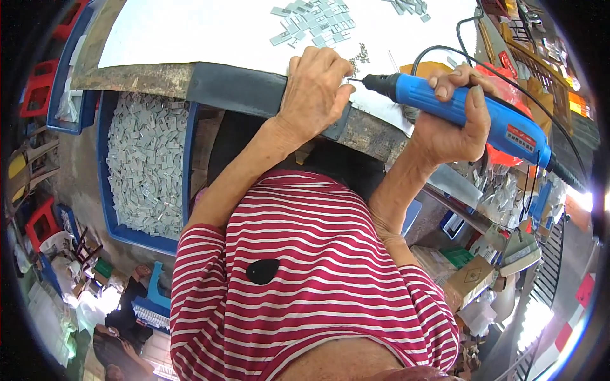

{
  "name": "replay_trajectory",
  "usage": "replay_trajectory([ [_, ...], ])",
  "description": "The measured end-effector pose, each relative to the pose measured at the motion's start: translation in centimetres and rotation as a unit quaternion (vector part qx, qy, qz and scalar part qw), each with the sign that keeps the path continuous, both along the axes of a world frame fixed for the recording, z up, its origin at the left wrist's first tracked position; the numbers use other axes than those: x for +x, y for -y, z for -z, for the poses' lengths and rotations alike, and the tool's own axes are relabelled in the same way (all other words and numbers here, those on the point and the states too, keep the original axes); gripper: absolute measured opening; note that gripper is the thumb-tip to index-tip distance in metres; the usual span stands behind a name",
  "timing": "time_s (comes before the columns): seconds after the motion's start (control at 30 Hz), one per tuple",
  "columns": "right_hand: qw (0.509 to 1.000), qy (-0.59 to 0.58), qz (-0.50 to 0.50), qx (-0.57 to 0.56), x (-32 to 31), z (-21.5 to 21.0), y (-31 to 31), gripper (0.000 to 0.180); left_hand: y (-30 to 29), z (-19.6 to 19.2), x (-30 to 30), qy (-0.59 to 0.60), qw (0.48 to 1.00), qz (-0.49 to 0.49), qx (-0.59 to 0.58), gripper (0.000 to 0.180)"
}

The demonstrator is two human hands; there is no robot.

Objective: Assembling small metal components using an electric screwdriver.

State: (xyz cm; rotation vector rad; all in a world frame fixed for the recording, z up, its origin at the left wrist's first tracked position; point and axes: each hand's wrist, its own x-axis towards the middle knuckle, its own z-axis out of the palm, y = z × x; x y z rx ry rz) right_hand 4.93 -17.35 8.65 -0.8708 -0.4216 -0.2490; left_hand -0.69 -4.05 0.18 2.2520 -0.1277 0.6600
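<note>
My right hand is wrapped round a blue electric screwdriver, which lies nearly level with its bit pointing left. At the table's near edge, my left hand is closed, thumb against fingers. What it pinches is mostly hidden; a small pale bit shows at the fingertips, right by the screwdriver's tip. I cannot tell whether the two touch. Beyond my left hand a spread of small flat grey pieces lies on the white tabletop. Tiny brownish screws are scattered just past my fingertips.
Below the table's left side stands a blue crate filled with grey pieces. More grey pieces lie at the far right. A black cable loops over the table's right side. Red stools are at left; cartons at lower right.
</note>
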Motion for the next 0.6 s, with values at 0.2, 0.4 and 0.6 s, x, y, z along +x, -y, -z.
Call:
replay_trajectory([
  [0.2, 1.0, 0.005, 0.007, -0.008, 0.17, 0.16, 0.21, 0.021, -0.15, 0.09, 0.09, -0.013, 1.0, 0.006, -0.006, 0.017],
  [0.4, 1.0, 0.006, 0.006, -0.01, 0.03, 0.16, 0.21, 0.021, -0.25, 0.19, -0.05, -0.006, 1.0, 0.003, 0.0, 0.017],
  [0.6, 1.0, 0.013, -0.004, 0.001, -0.05, 0.08, 0.17, 0.021, -0.19, 0.04, -0.09, -0.015, 1.0, 0.003, -0.004, 0.017],
])
